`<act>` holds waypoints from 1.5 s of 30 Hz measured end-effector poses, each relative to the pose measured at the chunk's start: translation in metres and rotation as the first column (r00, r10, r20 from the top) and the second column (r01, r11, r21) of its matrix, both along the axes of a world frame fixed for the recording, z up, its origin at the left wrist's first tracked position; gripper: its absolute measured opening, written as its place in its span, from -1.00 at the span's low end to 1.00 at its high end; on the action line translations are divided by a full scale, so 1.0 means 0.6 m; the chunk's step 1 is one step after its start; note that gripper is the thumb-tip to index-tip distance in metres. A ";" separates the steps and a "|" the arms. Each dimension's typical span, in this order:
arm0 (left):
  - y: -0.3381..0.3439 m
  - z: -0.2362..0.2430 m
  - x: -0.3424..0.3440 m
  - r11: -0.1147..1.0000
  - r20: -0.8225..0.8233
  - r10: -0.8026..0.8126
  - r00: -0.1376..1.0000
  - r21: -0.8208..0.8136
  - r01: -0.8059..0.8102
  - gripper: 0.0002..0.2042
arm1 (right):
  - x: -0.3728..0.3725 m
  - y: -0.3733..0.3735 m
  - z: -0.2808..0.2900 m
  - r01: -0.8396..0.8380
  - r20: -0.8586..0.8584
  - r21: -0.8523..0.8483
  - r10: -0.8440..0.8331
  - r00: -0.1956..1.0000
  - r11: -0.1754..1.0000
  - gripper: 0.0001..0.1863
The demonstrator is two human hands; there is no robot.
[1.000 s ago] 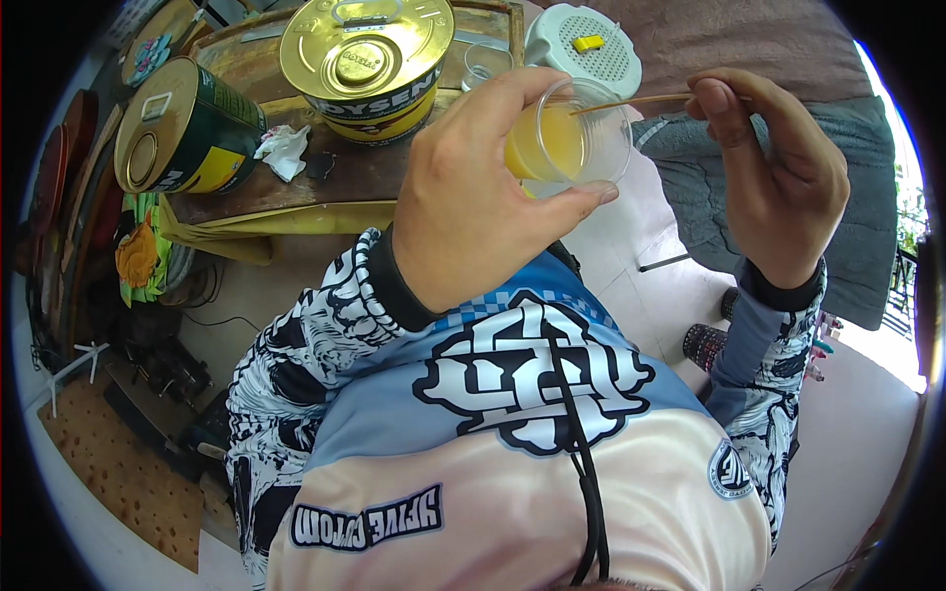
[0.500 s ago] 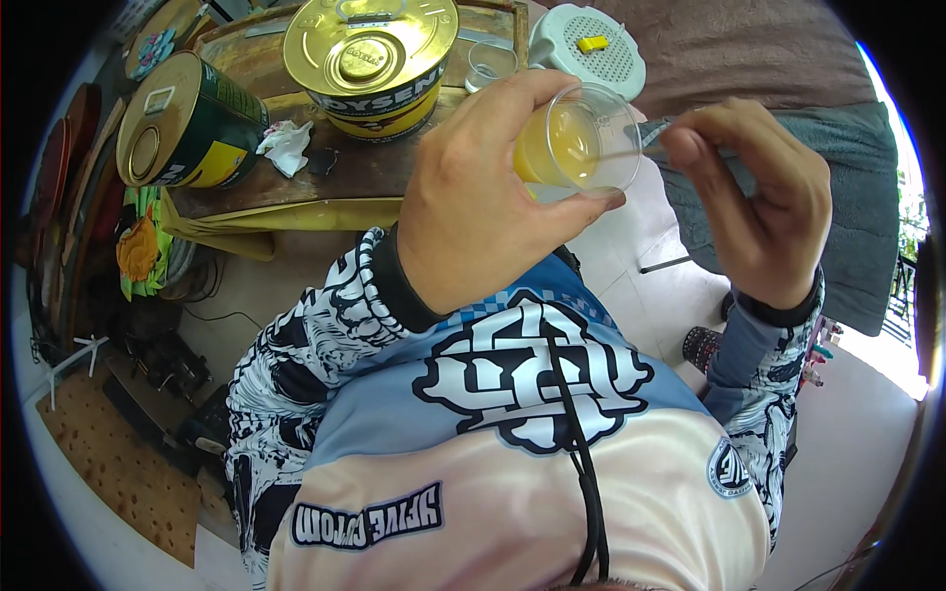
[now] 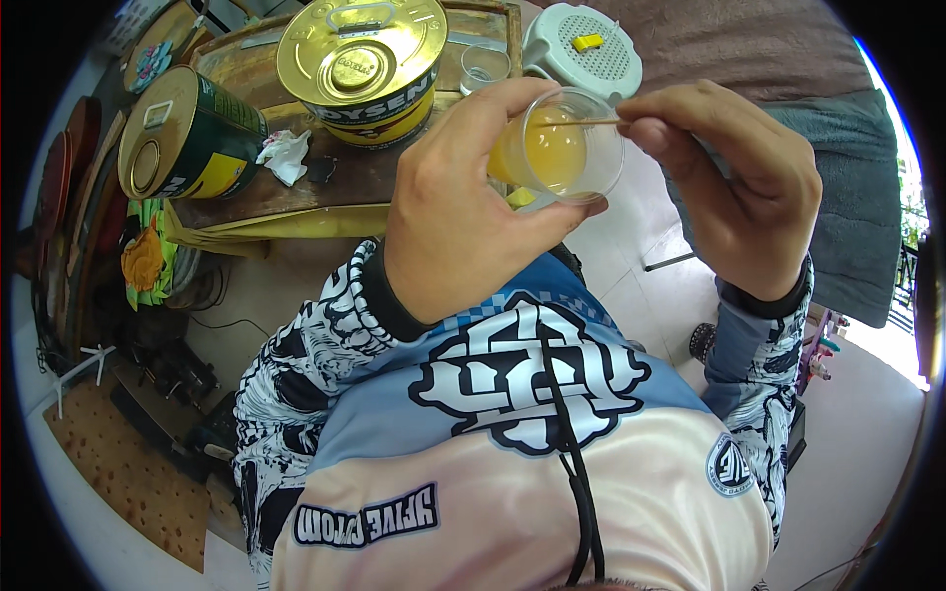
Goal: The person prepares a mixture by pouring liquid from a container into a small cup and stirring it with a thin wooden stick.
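At 8 o'clock in the view, a brown spotted board lies low; above it, at 9 to 10 o'clock, hangs an orange-and-green item. At 10 o'clock a dark green tin with a yellow panel stands on the wooden surface, a crumpled white tissue just beside it at its 3 o'clock. A larger tin with a gold lid stands at 11 o'clock. Near 12 o'clock the left hand has its fingers clamped around a clear cup holding yellow liquid; the thumb lies along the cup's 5 o'clock side. This cup is at 1 o'clock, raised and tilted, its mouth turned toward 3 o'clock and the viewer. Beyond the hand stands a small clear container. A thin stick reaches into the cup, and a round white perforated piece bearing a yellow object sits at 1 o'clock, farther off. At 2 o'clock the right hand pinches the stick between thumb and forefinger, its other fingers curled; past it hangs a grey cloth
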State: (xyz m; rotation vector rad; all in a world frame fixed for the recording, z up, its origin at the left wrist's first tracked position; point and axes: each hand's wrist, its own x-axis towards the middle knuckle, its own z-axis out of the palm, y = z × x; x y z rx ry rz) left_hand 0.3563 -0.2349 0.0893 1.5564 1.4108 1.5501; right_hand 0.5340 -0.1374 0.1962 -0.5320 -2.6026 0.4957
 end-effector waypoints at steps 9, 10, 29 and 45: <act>0.000 -0.004 0.000 0.996 0.061 -0.069 0.996 -0.050 0.072 -0.29 | -0.003 -0.004 0.004 -0.067 -0.011 -0.004 0.067 0.998 0.998 -0.91; -0.001 -0.003 0.001 0.995 0.067 -0.072 0.995 -0.059 0.076 -0.29 | -0.002 -0.005 0.005 -0.098 -0.043 0.025 0.099 0.994 0.995 -0.91; -0.002 0.000 0.006 0.993 0.062 -0.116 0.991 -0.024 0.118 -0.28 | 0.007 -0.006 0.003 -0.093 -0.088 -0.046 0.089 0.992 0.995 -0.89; -0.005 -0.017 0.003 0.992 0.125 -0.106 0.986 -0.056 0.114 -0.28 | 0.011 0.001 -0.030 -0.088 -0.038 -0.126 0.084 0.996 0.988 -0.85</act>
